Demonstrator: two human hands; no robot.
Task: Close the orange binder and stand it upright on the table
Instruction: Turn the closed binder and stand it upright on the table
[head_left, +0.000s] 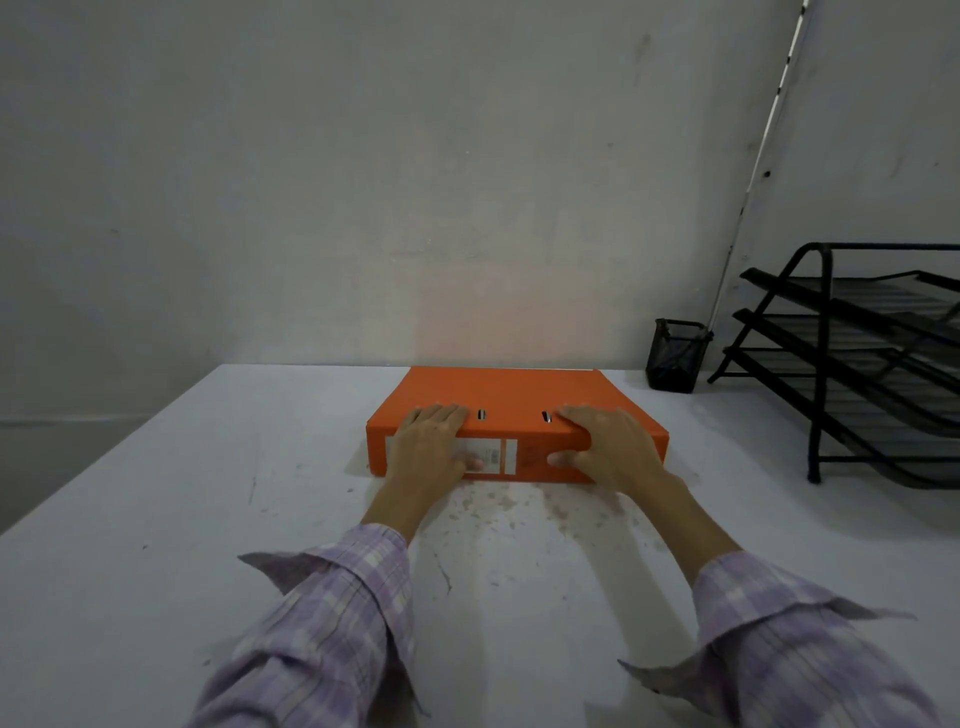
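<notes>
The orange binder (511, 392) lies flat and closed on the white table (156, 519), its spine with a white label facing me. My left hand (431, 447) grips the spine's left part, fingers over the top cover and thumb on the label. My right hand (605, 447) grips the spine's right part the same way, fingers on top and thumb against the spine. Two metal slots on the cover show between my hands.
A black mesh pen holder (675, 356) stands at the back right by the wall. A black three-tier letter tray (852, 358) fills the right side. The grey wall runs just behind the binder. The table's left edge slants away at the left.
</notes>
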